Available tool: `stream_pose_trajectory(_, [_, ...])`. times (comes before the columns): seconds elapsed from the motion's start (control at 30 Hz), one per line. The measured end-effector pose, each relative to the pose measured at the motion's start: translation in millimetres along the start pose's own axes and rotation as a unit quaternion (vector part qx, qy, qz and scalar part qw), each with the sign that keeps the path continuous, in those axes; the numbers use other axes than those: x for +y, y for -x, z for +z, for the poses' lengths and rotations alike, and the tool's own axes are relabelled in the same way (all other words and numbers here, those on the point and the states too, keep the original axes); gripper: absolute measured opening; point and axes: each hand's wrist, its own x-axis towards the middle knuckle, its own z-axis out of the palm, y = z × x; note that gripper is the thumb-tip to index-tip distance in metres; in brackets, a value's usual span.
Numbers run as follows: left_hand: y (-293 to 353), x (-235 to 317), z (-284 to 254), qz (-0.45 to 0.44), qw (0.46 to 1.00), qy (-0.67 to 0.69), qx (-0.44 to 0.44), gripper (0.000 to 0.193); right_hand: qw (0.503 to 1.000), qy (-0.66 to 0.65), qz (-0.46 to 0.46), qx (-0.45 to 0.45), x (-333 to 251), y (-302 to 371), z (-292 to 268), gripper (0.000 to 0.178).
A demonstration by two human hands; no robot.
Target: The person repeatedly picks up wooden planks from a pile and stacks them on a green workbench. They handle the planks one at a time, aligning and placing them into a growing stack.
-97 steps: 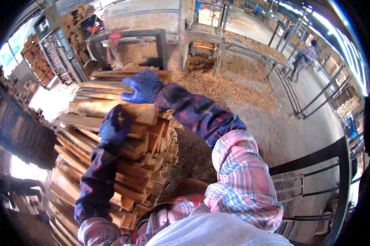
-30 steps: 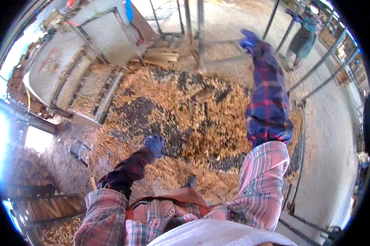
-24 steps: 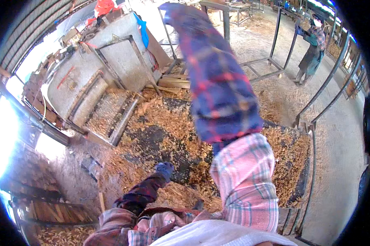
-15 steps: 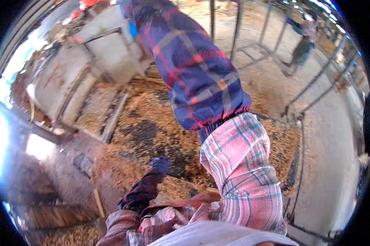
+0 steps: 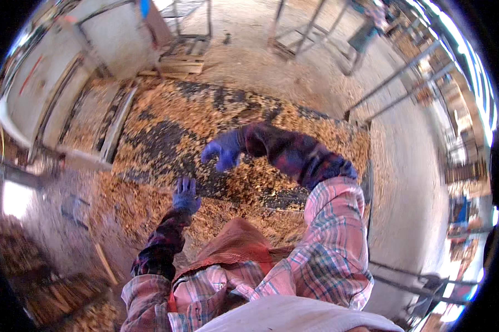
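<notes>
My left hand (image 5: 186,196), in a blue-grey glove, rests with its fingers spread at the near edge of a dark flat surface (image 5: 163,141). Brown wood chips (image 5: 271,182) lie scattered and heaped over that surface. Over its middle is my right hand (image 5: 224,150), in a blue glove, thumb and fingers apart, with nothing visible in it. It is just above or touching the chips; I cannot tell which. Dark checked oversleeves cover both forearms, above pink plaid sleeves.
Pale panels with dark frames (image 5: 50,99) stand at the left. Beyond the surface lie some wooden boards (image 5: 180,65) and metal frames (image 5: 310,33). A person (image 5: 365,33) stands at the far right. Metal rails (image 5: 398,80) slant along the right side, and stacked wood (image 5: 465,172) lies past them.
My right arm, stretched far forward before, has come back and bent, bringing the hand over the chips. My left hand now shows spread fingers at the near edge. The view has shifted.
</notes>
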Motion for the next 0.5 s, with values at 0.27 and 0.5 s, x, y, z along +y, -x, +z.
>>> stream_pose_trajectory(0.27, [323,-95,101,0.118,0.803,0.575,0.102,0.026,0.924,0.239,-0.242,-0.177,-220,-145,171,0.052])
stream_pose_trajectory(0.5, [696,-192,75,-0.181,0.829,0.398,0.349,0.023,0.845,0.229,-0.308,-0.373,-422,-320,429,0.049])
